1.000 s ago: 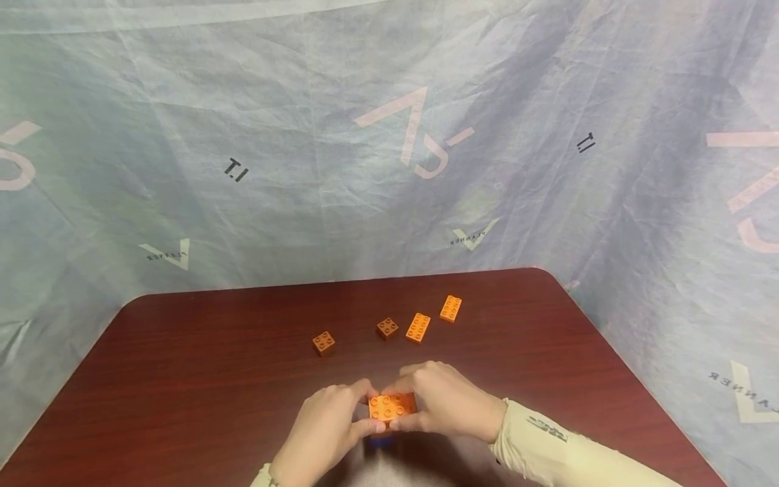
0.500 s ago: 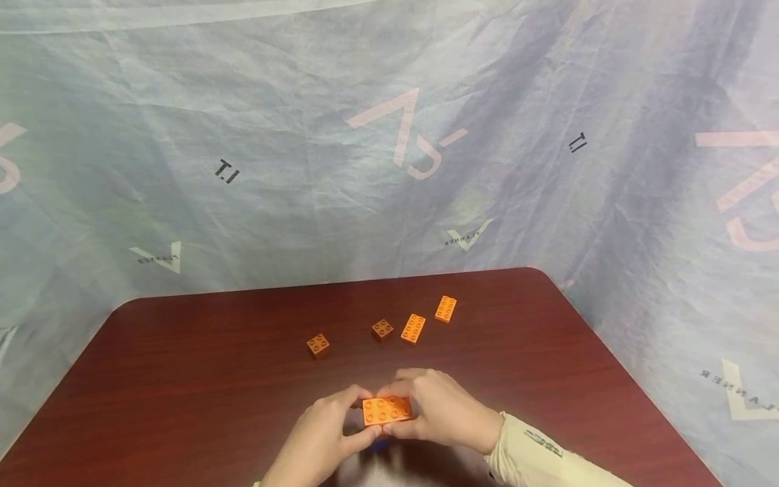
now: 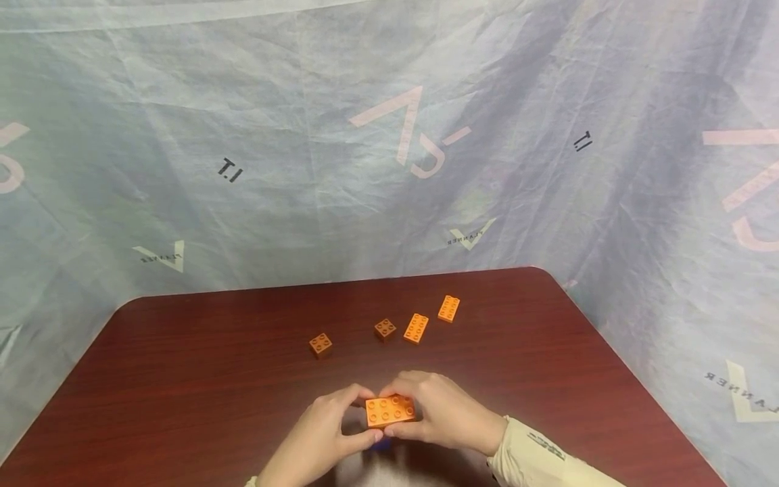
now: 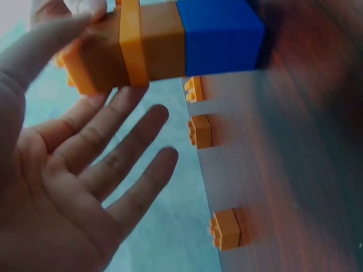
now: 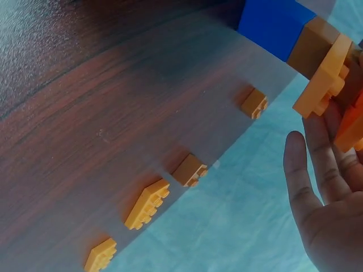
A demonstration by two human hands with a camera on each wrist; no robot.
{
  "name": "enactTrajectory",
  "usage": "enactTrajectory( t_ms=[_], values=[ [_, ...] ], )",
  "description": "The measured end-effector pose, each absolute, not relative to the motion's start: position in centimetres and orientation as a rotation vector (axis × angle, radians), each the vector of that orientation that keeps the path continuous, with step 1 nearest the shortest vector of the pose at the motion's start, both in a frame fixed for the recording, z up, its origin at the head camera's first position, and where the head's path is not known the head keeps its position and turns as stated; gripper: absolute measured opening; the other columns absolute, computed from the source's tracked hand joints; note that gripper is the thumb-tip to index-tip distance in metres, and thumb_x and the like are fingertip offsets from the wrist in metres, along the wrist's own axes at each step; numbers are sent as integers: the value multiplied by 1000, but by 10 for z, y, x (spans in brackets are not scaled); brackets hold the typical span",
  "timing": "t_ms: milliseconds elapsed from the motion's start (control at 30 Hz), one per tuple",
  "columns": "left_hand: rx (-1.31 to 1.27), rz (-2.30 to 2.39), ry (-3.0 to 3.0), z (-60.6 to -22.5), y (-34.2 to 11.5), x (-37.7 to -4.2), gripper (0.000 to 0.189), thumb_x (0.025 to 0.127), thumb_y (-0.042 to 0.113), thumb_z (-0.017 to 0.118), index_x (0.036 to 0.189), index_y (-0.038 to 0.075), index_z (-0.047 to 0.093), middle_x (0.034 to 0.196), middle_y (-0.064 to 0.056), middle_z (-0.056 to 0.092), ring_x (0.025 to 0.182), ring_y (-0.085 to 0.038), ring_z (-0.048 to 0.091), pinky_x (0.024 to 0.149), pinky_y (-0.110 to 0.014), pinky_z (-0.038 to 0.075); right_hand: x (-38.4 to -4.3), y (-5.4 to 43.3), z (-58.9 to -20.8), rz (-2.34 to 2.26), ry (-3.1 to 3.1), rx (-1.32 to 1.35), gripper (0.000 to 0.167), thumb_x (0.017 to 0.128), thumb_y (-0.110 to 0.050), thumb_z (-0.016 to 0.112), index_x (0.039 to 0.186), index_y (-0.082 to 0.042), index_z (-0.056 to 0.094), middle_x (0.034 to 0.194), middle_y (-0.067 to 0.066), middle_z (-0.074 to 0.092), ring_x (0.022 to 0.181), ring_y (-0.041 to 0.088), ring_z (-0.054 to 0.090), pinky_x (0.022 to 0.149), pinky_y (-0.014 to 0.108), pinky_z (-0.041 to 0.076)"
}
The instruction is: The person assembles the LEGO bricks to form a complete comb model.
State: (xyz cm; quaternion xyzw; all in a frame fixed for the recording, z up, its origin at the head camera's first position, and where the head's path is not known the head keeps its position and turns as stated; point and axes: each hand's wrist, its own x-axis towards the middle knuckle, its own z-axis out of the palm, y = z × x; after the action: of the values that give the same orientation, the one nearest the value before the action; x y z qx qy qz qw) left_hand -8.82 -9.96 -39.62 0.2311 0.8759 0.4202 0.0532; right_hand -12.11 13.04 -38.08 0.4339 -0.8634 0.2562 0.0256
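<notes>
A stack of toy building bricks stands upright near the front of the table. Its base is a blue block, followed by a brown brick, a thin orange plate and an upper brown brick. The top orange building plate has its studs facing up. My left hand pinches its left end with thumb and index finger, the other fingers spread away. At the right end, my right hand pinches it likewise; its thumb is out of the right wrist view.
Behind the stack on the dark red table lie two brown bricks, left and middle. Right of these sit two orange plates, nearer and farther. A grey printed cloth hangs around the table.
My left thumb has shifted slightly down and left. The top orange plate shows more of its studs, and its right half is brighter. Both hands stay around the stack's top.
</notes>
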Motion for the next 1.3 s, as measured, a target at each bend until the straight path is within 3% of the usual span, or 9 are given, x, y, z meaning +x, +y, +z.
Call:
enactTrajectory(
  t_ms=[200,500,833,1067,1300],
  values=[
    [699,1412,2490,-398,-108,-92,39,90,47,76,119,23,67,118,10,70,109,-20,67,89,-52,55,-120,129,-379,765,-2656,1323,27,84,-30,85,106,-20,73,89,-16,60,75,-3,48,67,14,43],
    [679,1502,2398,-402,-114,-98,32,95,39,73,119,18,68,120,1,70,111,-33,67,88,-53,56,-119,128,-380,751,-2677,1286,29,82,-31,86,106,-20,74,87,-16,59,73,-3,48,65,13,42],
    [723,1494,2563,-405,-115,-99,30,98,39,67,116,15,69,108,8,73,101,-12,69,89,-48,56,-118,128,-378,766,-2709,1279,31,80,-26,86,107,-18,74,88,-15,59,73,-2,48,64,14,42],
    [593,1469,2684,-404,-114,-104,25,96,38,70,114,19,70,106,1,74,100,-13,69,91,-46,55,-118,128,-377,755,-2741,1265,31,81,-29,86,107,-19,74,88,-16,58,72,-2,48,63,15,42],
    [459,1499,2777,-404,-115,-110,23,92,30,77,110,18,71,99,7,73,96,-19,70,90,-49,55,-117,126,-375,706,-2765,1251,32,81,-32,85,108,-20,74,87,-17,56,73,-2,46,64,17,41]
  ],
)
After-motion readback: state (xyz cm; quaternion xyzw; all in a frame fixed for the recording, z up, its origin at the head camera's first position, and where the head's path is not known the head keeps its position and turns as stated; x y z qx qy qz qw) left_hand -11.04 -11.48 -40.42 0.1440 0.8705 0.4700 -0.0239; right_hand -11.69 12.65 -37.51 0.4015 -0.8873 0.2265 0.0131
